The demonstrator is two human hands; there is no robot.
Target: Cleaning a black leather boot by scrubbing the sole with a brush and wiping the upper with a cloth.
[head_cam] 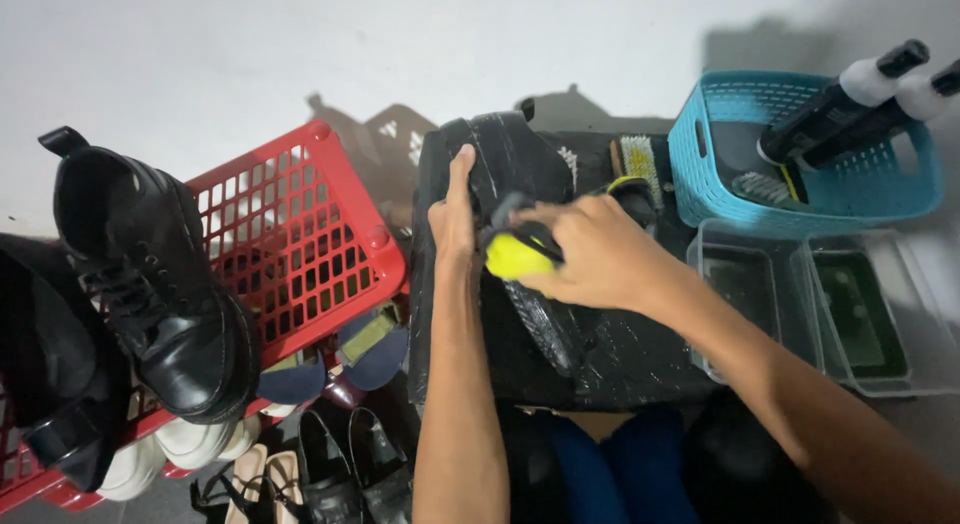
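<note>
left hand [455, 219] bracing black shoe [505, 164], fingers flat | right hand [590, 254] closing around yellow sponge [515, 256] | shoe probably stiff, slick; sponge soft, squeezing easily

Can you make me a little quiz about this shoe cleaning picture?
1. True or false: the right hand holds a yellow sponge.
2. What colour is the basket with the two bottles? A red, B blue, C green.
3. What does the left hand press on?

Key: 1 true. 2 B. 3 The black boot on the black work surface.
</note>
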